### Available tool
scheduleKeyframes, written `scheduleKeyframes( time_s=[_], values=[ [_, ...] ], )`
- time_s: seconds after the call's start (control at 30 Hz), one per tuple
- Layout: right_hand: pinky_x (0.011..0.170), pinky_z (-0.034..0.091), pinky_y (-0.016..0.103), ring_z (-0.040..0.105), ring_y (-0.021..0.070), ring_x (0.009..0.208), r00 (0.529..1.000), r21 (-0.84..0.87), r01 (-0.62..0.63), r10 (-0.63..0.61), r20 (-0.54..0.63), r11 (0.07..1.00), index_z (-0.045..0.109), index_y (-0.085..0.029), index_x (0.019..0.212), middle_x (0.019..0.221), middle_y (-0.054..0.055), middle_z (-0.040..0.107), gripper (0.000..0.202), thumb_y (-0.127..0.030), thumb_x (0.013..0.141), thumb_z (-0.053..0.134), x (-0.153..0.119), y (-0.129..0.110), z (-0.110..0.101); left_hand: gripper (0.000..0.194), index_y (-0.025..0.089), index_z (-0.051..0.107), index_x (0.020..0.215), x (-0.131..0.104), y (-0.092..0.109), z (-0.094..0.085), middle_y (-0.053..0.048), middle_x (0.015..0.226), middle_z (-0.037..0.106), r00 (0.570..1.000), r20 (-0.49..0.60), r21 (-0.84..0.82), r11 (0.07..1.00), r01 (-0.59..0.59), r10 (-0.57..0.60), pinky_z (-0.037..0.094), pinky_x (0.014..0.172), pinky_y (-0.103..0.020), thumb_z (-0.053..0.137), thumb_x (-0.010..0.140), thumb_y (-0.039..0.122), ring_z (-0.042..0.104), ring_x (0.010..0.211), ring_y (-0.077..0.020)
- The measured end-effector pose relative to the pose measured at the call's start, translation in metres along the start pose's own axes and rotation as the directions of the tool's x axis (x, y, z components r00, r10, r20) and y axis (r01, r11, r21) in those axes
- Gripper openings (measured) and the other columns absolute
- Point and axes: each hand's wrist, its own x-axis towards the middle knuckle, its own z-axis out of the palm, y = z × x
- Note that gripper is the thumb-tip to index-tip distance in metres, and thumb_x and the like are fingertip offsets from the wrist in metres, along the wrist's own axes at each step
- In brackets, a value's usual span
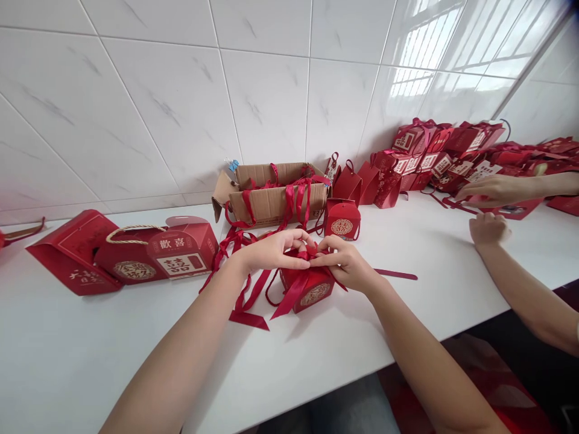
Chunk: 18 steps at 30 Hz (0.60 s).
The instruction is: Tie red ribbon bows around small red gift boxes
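Observation:
In front of me on the white table stands a small red gift box [315, 295] with a gold round emblem on its side. A red ribbon [295, 292] is gathered at its top, one tail hanging down the front. My left hand [283, 250] pinches the ribbon from the left, thumb stretched toward the middle. From the right, my right hand [340, 260] pinches the same ribbon, its fingers meeting the left thumb. The fingers partly cover the knot, so its shape is hard to make out.
Behind the hands, a cardboard box [266, 208] holds red ribbons. A similar red box [342, 220] stands beside it. Other gift boxes [176, 256] line the left. More are piled at the right, where a co-worker's hands [491, 202] work. A loose ribbon [395, 274] lies right.

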Motion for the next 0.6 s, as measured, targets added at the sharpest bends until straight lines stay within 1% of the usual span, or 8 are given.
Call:
scheduleKeyframes(
  time_s=[0.07, 0.2, 0.33, 0.43, 0.53, 0.6],
  values=[
    [0.065, 0.051, 0.032, 0.054, 0.0156, 0.077, 1.000, 0.006, -0.004, 0.004, 0.001, 1.000, 0.074, -0.027, 0.096, 0.087, 0.007, 0.056, 0.041, -0.003, 0.085, 0.043, 0.0000, 0.0004, 0.0005, 0.033, 0.023, 0.055, 0.108, 0.0003, -0.0002, -0.0002, 0.001, 0.088, 0.056, 1.000, 0.002, 0.013, 1.000, -0.020, 0.020, 0.043, 0.078, -0.030, 0.066, 0.078, 0.029, 0.055, 0.085, -0.0138],
    [0.063, 0.049, 0.031, 0.052, 0.0152, 0.076, 1.000, 0.015, -0.010, 0.010, -0.004, 1.000, 0.074, -0.028, 0.095, 0.085, 0.005, 0.055, 0.039, -0.004, 0.085, 0.044, 0.0006, -0.0001, 0.0003, 0.038, 0.024, 0.054, 0.115, 0.0005, -0.0008, -0.0015, -0.002, 0.092, 0.062, 0.998, -0.038, 0.002, 0.998, -0.059, 0.059, 0.044, 0.084, -0.033, 0.063, 0.078, 0.024, 0.057, 0.092, -0.0162],
    [0.064, 0.049, 0.030, 0.052, 0.0146, 0.076, 1.000, 0.018, -0.009, 0.009, -0.004, 1.000, 0.073, -0.027, 0.096, 0.083, 0.005, 0.054, 0.039, -0.004, 0.086, 0.044, 0.0007, -0.0013, -0.0008, 0.041, 0.022, 0.053, 0.118, -0.0023, 0.0028, -0.0038, -0.001, 0.084, 0.064, 0.999, -0.041, -0.044, 0.999, -0.021, 0.019, 0.044, 0.087, -0.035, 0.064, 0.079, 0.025, 0.060, 0.088, -0.0165],
    [0.062, 0.049, 0.028, 0.053, 0.0137, 0.074, 0.999, 0.041, 0.010, -0.009, -0.031, 0.999, 0.073, -0.027, 0.097, 0.084, 0.005, 0.055, 0.037, -0.005, 0.088, 0.044, 0.0010, -0.0026, -0.0015, 0.033, 0.018, 0.054, 0.109, -0.0042, 0.0070, -0.0037, -0.001, 0.076, 0.065, 0.997, -0.072, -0.071, 0.997, 0.024, -0.029, 0.047, 0.083, -0.035, 0.063, 0.080, 0.031, 0.061, 0.081, -0.0161],
    [0.062, 0.048, 0.028, 0.054, 0.0134, 0.074, 0.997, 0.066, 0.036, -0.032, -0.069, 0.997, 0.070, -0.027, 0.099, 0.085, 0.004, 0.059, 0.033, -0.008, 0.089, 0.045, 0.0019, -0.0048, -0.0022, 0.025, 0.018, 0.054, 0.100, -0.0039, 0.0089, -0.0028, -0.002, 0.078, 0.066, 0.993, -0.104, -0.078, 0.996, 0.041, -0.049, 0.047, 0.081, -0.034, 0.061, 0.082, 0.033, 0.061, 0.081, -0.0158],
    [0.064, 0.048, 0.029, 0.054, 0.0139, 0.073, 0.996, 0.062, 0.008, -0.002, -0.087, 0.998, 0.066, -0.025, 0.098, 0.082, 0.004, 0.061, 0.025, -0.010, 0.089, 0.048, 0.0026, -0.0067, -0.0031, 0.024, 0.018, 0.054, 0.099, -0.0031, 0.0081, -0.0030, -0.002, 0.081, 0.065, 0.992, -0.123, -0.064, 0.998, 0.029, -0.037, 0.046, 0.082, -0.033, 0.061, 0.082, 0.034, 0.060, 0.082, -0.0150]
  ],
)
